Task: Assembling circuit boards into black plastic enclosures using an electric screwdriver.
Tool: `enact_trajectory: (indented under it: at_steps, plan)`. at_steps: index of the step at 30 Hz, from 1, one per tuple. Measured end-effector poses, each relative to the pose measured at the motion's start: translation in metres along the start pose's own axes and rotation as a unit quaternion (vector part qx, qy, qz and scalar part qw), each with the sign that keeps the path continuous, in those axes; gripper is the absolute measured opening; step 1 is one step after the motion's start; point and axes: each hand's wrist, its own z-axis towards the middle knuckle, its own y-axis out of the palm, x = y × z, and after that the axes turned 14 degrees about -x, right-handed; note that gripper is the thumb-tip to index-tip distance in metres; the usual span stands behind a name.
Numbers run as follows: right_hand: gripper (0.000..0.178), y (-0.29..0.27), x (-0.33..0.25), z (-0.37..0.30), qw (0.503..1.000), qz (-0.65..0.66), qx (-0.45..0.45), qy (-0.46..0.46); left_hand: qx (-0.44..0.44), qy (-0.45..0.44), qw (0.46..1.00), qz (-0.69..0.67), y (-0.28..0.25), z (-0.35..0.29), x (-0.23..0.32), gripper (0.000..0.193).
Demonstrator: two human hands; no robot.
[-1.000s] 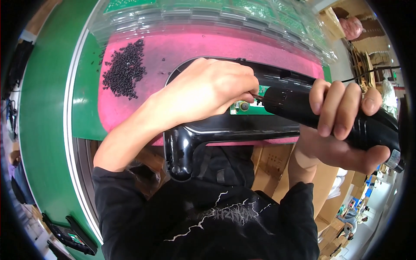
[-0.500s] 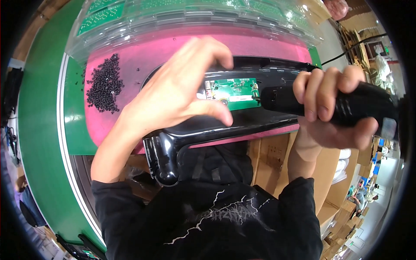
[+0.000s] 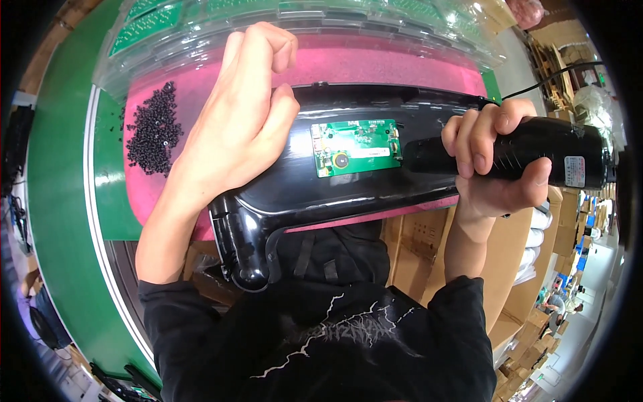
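My right hand (image 3: 492,151) is wrapped around a black electric screwdriver (image 3: 562,144), whose narrower end points left at the right edge of a green circuit board (image 3: 358,144). Whether its tip touches anything is hard to see. The board lies in a glossy black plastic housing (image 3: 321,197) with a rounded arm sticking out toward me at its left end. Over that left end is my left hand (image 3: 244,114), fingers bent, thumb apart from the index finger; nothing shows between them. Its palm is turned away and hidden.
A pile of small black screws (image 3: 154,130) lies left on the pink mat (image 3: 395,63). Clear plastic trays (image 3: 321,20) with green boards stand along the far side. The green tabletop (image 3: 60,201) extends left; cardboard boxes (image 3: 429,244) stand near me at right.
My left hand has moved left, off the board, and its fingers have curled more. The screwdriver has turned slightly in my right hand, which has shifted a little left.
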Motion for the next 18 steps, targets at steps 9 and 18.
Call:
enact_trajectory:
  at_steps: [9, 18]
  plan:
    - [0.064, -0.005, 0.010, 0.004, 0.995, 0.068, -0.032, -0.060, -0.089, 0.056, 0.991, 0.086, -0.005, 0.004, -0.007, 0.030]
    - [0.048, 0.035, -0.004, 0.023, 0.974, 0.144, -0.085, -0.154, -0.191, 0.164, 0.968, -0.014, 0.003, -0.002, 0.004, 0.024]
